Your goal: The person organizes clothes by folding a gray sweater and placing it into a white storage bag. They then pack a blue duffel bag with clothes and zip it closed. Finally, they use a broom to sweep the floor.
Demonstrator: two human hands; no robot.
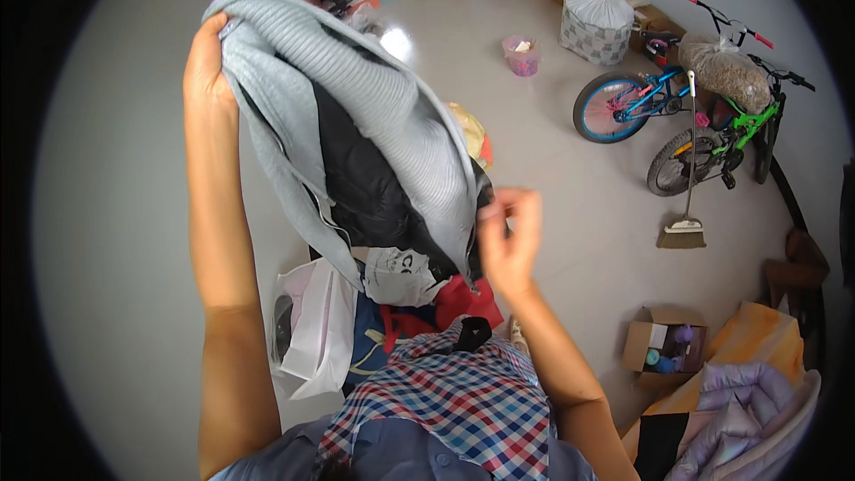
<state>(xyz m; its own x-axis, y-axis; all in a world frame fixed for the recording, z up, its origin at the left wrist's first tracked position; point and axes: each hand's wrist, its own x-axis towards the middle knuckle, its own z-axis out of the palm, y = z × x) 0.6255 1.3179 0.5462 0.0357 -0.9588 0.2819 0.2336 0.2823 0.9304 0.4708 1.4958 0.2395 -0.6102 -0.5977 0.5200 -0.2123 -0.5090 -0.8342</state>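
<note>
A grey jacket (419,144) with ribbed knit fabric and a black padded part (356,169) hangs raised in front of me. My left hand (208,58) is closed on its upper left end, high up. At the jacket's lower right, my right hand (511,236) has its fingers curled against the black edge; they are slightly blurred. Part of the jacket's far side is hidden. Below it a red, white and blue checked cloth (445,383) lies across my front. A white paper bag (325,330) stands at the left, beside a white printed plastic bag (401,276).
Red cloth (468,303) lies under the jacket. To the right are a small cardboard box (637,345), a pale purple padded garment (739,410), a broom (684,233), and a blue bicycle (614,107) and a green bicycle (748,129). A pink basket (523,61) stands farther off.
</note>
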